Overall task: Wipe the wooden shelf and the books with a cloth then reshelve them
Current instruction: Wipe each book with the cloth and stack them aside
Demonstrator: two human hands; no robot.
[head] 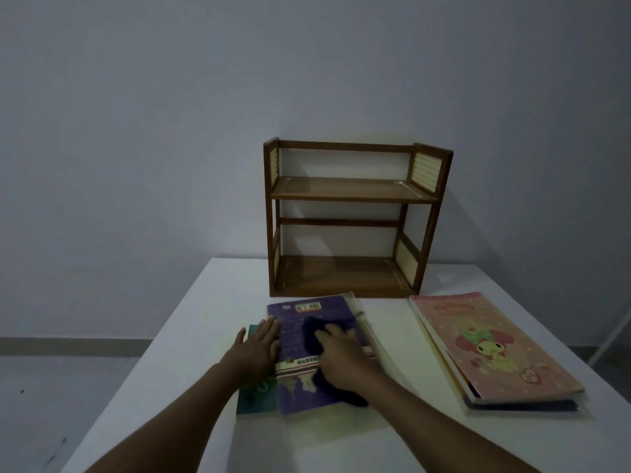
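Observation:
A small wooden shelf [355,220] with two boards stands at the back of the white table [392,435], both boards bare. In front of it lies a purple book [297,339] on top of a green book [254,397]. My right hand [345,356] presses a dark blue cloth [316,332] onto the purple cover. My left hand [257,346] lies flat on the book's left edge, fingers straight. To the right a pink book [491,343] tops a stack of books.
A pale wall stands right behind the shelf. The table's left edge runs diagonally, with grey floor [61,387] beyond it. A white pole [611,336] leans at the far right.

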